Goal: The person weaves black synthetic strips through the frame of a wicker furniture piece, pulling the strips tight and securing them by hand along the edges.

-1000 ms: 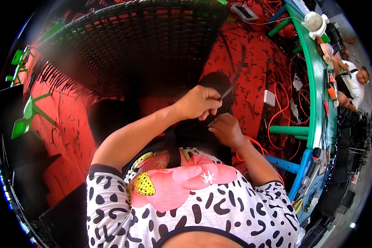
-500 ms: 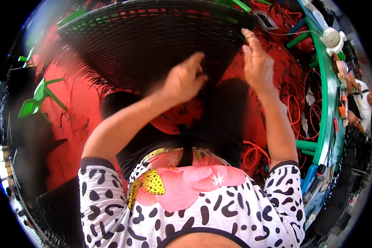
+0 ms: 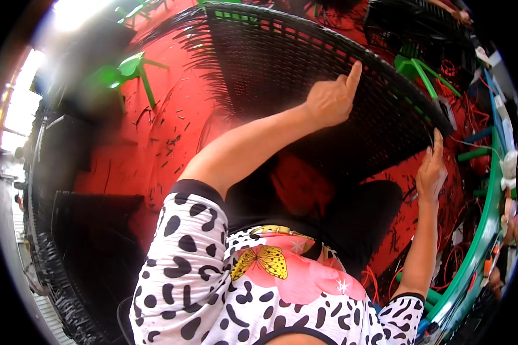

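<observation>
A large dark woven panel (image 3: 270,75), made of black strips, leans in front of me over my knees. Loose strip ends fringe its left side, and an open row of gaps runs along its far, curved edge. My left hand (image 3: 331,99) rests over the weave, index finger stretched towards that row of gaps and the other fingers partly curled, holding nothing I can see. At the panel's right corner, my right hand (image 3: 431,175) has its thumb and index finger on the edge; its remaining fingers are partly hidden.
Scraps of black strip litter the red floor (image 3: 161,126). A green stool (image 3: 135,72) stands at left, another green stool (image 3: 411,66) at the far right. Coils of red cord lie near a green-framed bench (image 3: 483,230) along the right. Dark woven pieces (image 3: 98,224) stand at left.
The view has swung left, so the panel and both hands sit further right in it. My left hand has moved up across the weave towards the far edge. The right hand stays at the corner.
</observation>
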